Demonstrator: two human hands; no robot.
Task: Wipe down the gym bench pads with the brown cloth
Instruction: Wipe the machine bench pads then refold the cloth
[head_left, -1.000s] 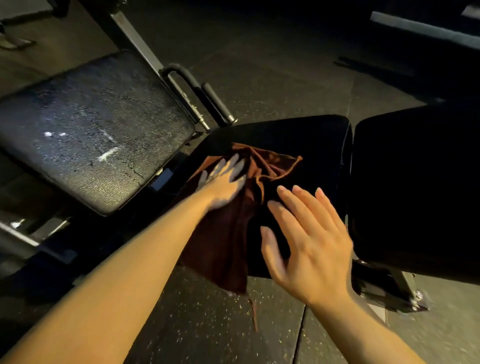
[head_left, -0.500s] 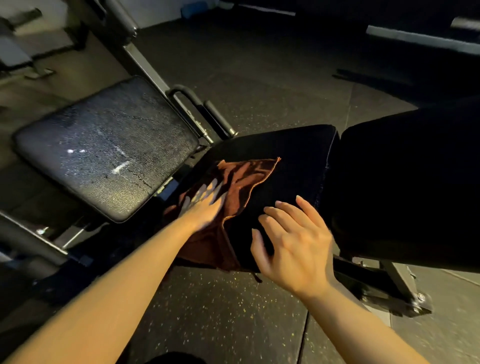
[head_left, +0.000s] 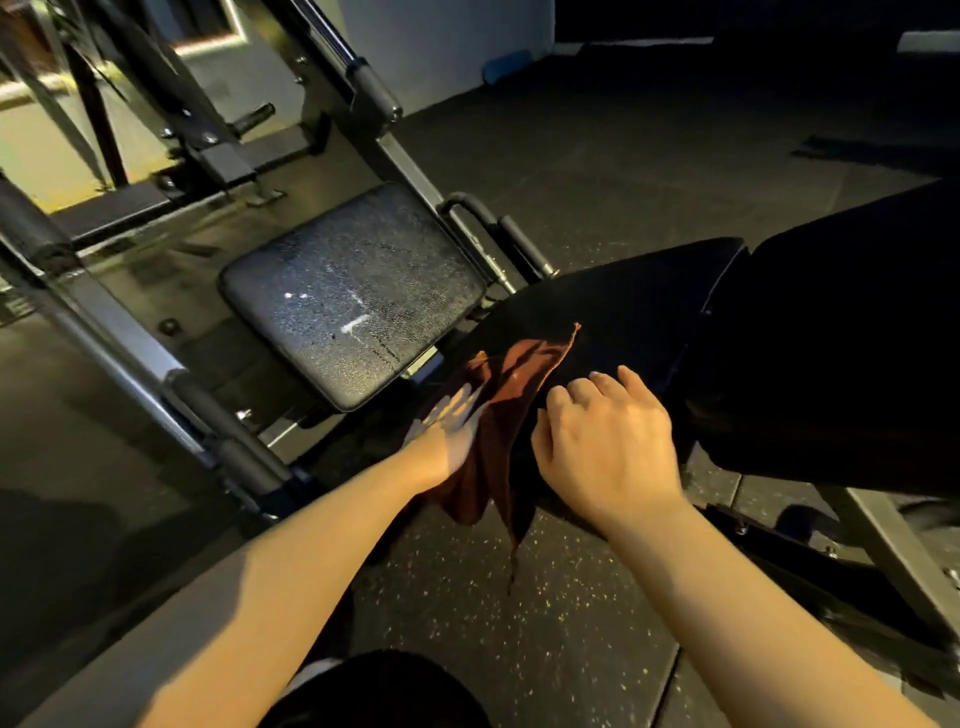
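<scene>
The left hand presses flat-fingered on the brown cloth draped over the black pad's near edge, while the right hand, fingers curled and holding nothing, rests beside it.

We see the bench: black seat pad at centre, larger dark pad to its right. Brown cloth lies on the seat pad's near-left edge, part hanging off toward the floor. Left hand presses flat on the cloth; right hand, fingers curled, rests on the pad beside it.
</scene>
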